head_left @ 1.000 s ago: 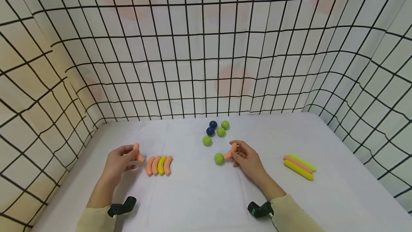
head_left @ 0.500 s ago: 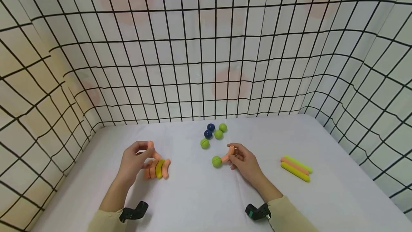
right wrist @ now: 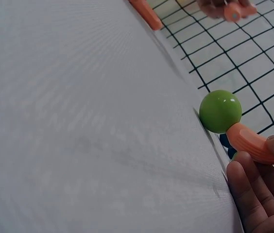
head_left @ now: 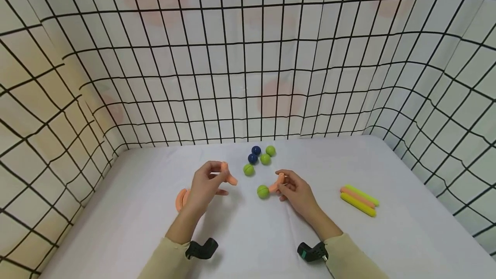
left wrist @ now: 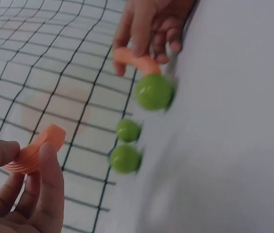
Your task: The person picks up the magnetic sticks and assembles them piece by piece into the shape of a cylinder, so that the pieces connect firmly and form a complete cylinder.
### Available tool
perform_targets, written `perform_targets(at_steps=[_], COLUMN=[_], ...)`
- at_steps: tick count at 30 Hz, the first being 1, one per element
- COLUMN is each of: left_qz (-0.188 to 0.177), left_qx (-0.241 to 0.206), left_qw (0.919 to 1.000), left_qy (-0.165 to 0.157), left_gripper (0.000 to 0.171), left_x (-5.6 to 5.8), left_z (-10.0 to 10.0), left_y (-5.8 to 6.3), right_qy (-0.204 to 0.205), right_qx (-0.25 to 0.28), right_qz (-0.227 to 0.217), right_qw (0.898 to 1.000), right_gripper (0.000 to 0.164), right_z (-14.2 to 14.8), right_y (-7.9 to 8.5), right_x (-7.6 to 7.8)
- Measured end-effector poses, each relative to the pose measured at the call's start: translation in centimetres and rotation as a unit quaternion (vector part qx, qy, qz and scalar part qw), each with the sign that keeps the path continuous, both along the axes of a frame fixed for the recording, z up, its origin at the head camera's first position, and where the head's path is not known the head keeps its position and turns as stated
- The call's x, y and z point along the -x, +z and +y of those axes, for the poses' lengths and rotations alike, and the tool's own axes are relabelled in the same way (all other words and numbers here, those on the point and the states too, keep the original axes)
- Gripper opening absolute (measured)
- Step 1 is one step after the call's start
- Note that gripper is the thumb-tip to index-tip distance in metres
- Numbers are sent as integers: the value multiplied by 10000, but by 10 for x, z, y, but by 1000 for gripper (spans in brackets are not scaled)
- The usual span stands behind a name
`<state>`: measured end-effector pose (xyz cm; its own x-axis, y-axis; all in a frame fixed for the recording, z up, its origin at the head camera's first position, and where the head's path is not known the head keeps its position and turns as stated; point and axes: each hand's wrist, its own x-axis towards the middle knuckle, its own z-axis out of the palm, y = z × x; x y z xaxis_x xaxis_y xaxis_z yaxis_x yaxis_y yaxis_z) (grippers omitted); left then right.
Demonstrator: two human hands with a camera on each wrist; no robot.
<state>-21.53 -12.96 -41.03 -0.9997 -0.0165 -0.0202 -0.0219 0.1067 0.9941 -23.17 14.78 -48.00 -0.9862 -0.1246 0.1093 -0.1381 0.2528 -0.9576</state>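
My left hand pinches an orange curved stick above the white table, left of the middle. In the left wrist view, that curved stick shows fine ridges, held between thumb and fingers. My right hand grips a second orange curved stick. Its lower end touches a glossy green ball resting on the table, seen close up in the right wrist view as a green ball. A gap separates the two held sticks. Other curved sticks lie partly hidden behind my left wrist.
Beyond my hands sit two dark blue balls and three green balls. Three straight rods, yellow, orange and lime, lie together at the right. White walls with a black grid enclose the table's back and sides.
My left hand has carried its curved stick rightward from the far left, passing over the row of curved sticks, towards my right hand. The right hand, its stick and the green ball stay in place.
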Motion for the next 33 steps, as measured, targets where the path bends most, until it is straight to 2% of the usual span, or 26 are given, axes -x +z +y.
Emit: perform_targets(at_steps=[4, 8, 17, 20, 23, 24, 27, 30, 31, 33], left_qz=[-145, -299, -451, -447, -501, -542, -598, -582, -551, -496], left_qx=[-163, -228, -307, -421, -568, -608, -734, -788, -801, -803], left_qw=[9997, 9992, 9982, 9979, 9970, 9966, 9954, 9951, 9952, 9954], left_qy=[-116, -167, -265, -205, -158, -155, -133, -111, -110, -134], left_gripper=[27, 28, 30, 30, 32, 32, 33, 34, 34, 34], left_x=[3, 9, 13, 13, 13, 11, 10, 10, 12, 12], left_z=[24, 40, 49, 49, 49, 49, 49, 48, 48, 48], left_y=[-11, -22, -48, -50, -49, -46, -47, -50, -55, -57], right_qy=[-28, -64, 22, 4, -1, 6, 21, 15, 3, 4], right_qx=[-37, -57, -42, -103, -163, -174, -165, -126, -128, -114], right_qz=[14, 29, -6, 7, -4, -12, -25, -9, 2, 36], right_qw=[10000, 10000, 10000, 9999, 9999, 9998, 9999, 9999, 9999, 9999], right_gripper=[38, 38, 39, 40, 39, 38, 38, 39, 39, 37], right_z=[0, 0, 0, -1, -4, -5, -4, -1, 1, 1], right_y=[1, 1, 0, 4, 18, 24, 20, 5, -1, -2], right_x=[-1, -1, 0, -1, -8, -11, -9, -2, 2, 2])
